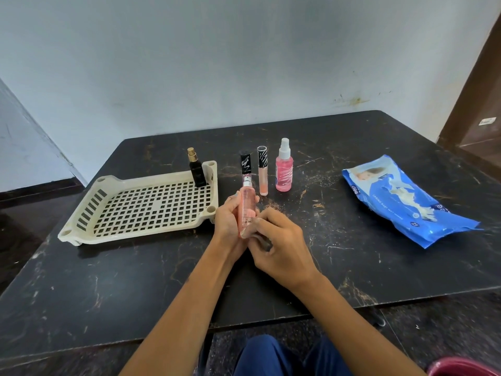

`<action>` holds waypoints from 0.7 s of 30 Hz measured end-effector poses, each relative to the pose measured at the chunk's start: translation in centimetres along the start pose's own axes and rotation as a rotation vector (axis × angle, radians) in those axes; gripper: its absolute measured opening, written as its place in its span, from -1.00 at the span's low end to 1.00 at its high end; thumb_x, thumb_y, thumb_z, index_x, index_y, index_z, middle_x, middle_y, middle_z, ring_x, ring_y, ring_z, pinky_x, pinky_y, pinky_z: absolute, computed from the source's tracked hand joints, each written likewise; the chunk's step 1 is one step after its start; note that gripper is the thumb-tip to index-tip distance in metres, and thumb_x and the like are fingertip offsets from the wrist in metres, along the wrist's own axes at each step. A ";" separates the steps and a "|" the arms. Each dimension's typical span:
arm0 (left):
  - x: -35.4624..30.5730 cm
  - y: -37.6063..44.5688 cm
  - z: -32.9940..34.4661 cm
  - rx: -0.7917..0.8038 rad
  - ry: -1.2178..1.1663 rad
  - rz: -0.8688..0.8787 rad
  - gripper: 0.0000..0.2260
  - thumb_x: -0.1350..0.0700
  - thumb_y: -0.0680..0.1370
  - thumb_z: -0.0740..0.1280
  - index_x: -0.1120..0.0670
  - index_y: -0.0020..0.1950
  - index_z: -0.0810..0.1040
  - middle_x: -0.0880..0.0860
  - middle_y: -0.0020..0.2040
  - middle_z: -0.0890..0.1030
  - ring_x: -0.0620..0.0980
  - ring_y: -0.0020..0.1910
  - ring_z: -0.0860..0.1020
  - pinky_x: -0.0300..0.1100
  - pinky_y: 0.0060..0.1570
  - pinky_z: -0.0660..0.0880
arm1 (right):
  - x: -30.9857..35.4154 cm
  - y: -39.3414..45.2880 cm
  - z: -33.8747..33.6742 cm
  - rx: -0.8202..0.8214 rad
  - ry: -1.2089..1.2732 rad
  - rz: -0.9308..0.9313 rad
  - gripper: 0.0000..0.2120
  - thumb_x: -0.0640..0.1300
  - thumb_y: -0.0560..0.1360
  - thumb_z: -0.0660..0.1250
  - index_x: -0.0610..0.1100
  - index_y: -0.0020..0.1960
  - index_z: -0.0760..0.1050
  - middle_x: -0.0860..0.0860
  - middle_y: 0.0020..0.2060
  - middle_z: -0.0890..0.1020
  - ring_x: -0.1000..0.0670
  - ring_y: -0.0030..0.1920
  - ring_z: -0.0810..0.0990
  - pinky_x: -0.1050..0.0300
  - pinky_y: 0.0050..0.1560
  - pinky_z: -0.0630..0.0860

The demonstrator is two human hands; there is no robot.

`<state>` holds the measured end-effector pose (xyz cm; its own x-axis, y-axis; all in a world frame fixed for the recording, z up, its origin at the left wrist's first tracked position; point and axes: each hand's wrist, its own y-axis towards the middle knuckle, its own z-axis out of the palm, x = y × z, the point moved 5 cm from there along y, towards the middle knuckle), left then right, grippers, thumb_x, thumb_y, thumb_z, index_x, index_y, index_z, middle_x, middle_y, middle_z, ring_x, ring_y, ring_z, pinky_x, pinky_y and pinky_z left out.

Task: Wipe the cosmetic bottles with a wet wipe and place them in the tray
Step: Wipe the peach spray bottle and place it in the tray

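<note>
My left hand [229, 221] holds a slim pink spray bottle [246, 204] upright above the table, just right of the tray. My right hand [279, 245] is closed against the bottle's lower end, and a small greyish wet wipe [266, 243] shows between its fingers, mostly hidden. The beige perforated tray [135, 229] lies at the left with a black bottle with a gold top [197, 172] standing in its far right corner. Behind my hands stand a black-capped bottle [245, 163], a peach lip gloss tube [262, 175] and a pink spray bottle with a white nozzle [283, 172].
A blue pack of wet wipes [401, 202] lies flat at the right of the black marble-patterned table [339, 253]. A pale wall runs behind the table's far edge. My blue-clad knees show below the near edge.
</note>
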<state>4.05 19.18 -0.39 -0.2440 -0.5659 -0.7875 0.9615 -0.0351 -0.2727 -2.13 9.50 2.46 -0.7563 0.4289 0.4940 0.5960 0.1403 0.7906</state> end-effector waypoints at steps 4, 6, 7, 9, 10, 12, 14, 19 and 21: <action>0.0 0.0 0.0 -0.007 -0.048 -0.018 -0.75 0.04 0.60 0.16 0.18 0.15 0.40 0.11 -0.32 0.50 -0.02 -0.40 0.48 -0.22 -0.40 0.49 | 0.4 0.1 -0.1 -0.021 0.014 -0.048 -0.93 -0.29 0.43 0.41 -0.26 -0.10 0.65 -0.10 -0.16 0.61 -0.06 -0.14 0.61 0.09 -0.12 0.57; 0.0 0.0 0.0 0.024 -0.040 -0.027 -0.75 0.04 0.59 0.16 0.18 0.15 0.40 0.12 -0.28 0.49 0.00 -0.35 0.49 -0.21 -0.37 0.51 | 0.4 0.1 -0.2 -0.043 0.013 -0.041 -0.90 -0.27 0.46 0.40 -0.27 -0.07 0.65 -0.11 -0.12 0.62 -0.05 -0.10 0.61 0.11 -0.06 0.57; 0.1 -0.1 0.2 0.050 -0.029 -0.025 -0.75 0.05 0.58 0.16 0.18 0.15 0.39 0.13 -0.26 0.49 0.01 -0.33 0.50 -0.21 -0.36 0.52 | 0.2 0.1 -0.3 -0.058 0.006 -0.029 -0.89 -0.27 0.47 0.38 -0.28 -0.05 0.65 -0.11 -0.10 0.61 -0.05 -0.09 0.60 0.11 -0.04 0.56; 0.0 -0.4 0.6 0.118 0.004 0.004 -0.77 0.09 0.58 0.16 0.20 0.14 0.41 0.14 -0.22 0.52 0.01 -0.30 0.54 -0.22 -0.33 0.54 | -0.1 0.1 -0.4 -0.091 -0.034 0.006 -0.84 -0.28 0.51 0.30 -0.29 -0.01 0.63 -0.12 -0.06 0.60 -0.06 -0.05 0.58 0.15 0.00 0.54; -0.1 -0.6 0.9 0.149 0.032 0.027 -0.80 0.13 0.57 0.15 0.21 0.12 0.42 0.14 -0.22 0.53 0.01 -0.29 0.55 -0.22 -0.32 0.54 | -0.2 0.1 -0.5 -0.115 -0.063 0.028 -0.82 -0.29 0.51 0.27 -0.29 0.01 0.63 -0.12 -0.04 0.59 -0.05 -0.03 0.58 0.18 0.03 0.53; -0.2 -0.9 1.5 0.196 0.132 0.071 -0.84 0.18 0.57 0.14 0.22 -0.01 0.46 0.10 -0.27 0.56 -0.03 -0.33 0.55 -0.24 -0.35 0.51 | -0.6 0.2 -1.0 -0.192 -0.104 0.085 -0.79 -0.30 0.51 0.25 -0.29 0.05 0.62 -0.12 -0.02 0.59 -0.03 0.00 0.56 0.24 0.08 0.51; -0.1 -1.1 1.8 0.217 0.236 0.098 -0.85 0.19 0.57 0.13 0.17 -0.10 0.47 0.05 -0.33 0.56 -0.07 -0.39 0.53 -0.25 -0.40 0.46 | -1.0 0.2 -1.5 -0.278 -0.117 0.141 -0.78 -0.28 0.52 0.25 -0.29 0.07 0.62 -0.13 0.00 0.58 -0.02 0.01 0.56 0.23 0.09 0.51; -0.1 -1.4 2.1 0.227 0.246 0.116 -0.72 0.09 0.59 0.12 0.15 -0.10 0.58 0.07 -0.26 0.58 -0.05 -0.29 0.55 -0.21 -0.30 0.50 | -1.4 0.4 -1.6 -0.298 -0.146 0.186 -0.71 -0.26 0.53 0.19 -0.30 0.13 0.60 -0.15 0.05 0.58 -0.02 0.07 0.55 0.23 0.15 0.50; -0.2 -1.1 1.7 0.178 0.165 0.113 -0.71 0.06 0.58 0.15 0.22 -0.04 0.57 0.12 -0.21 0.57 0.01 -0.23 0.55 -0.16 -0.20 0.50 | -0.8 0.5 -1.4 -0.252 -0.123 0.119 -0.74 -0.30 0.49 0.22 -0.30 0.08 0.62 -0.13 0.02 0.60 -0.02 0.04 0.57 0.23 0.11 0.51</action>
<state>3.26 17.94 1.00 -0.1375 -0.4333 -0.8907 0.9873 -0.1320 -0.0881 -1.59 8.03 3.01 -0.6379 0.5361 0.5530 0.5810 -0.1363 0.8024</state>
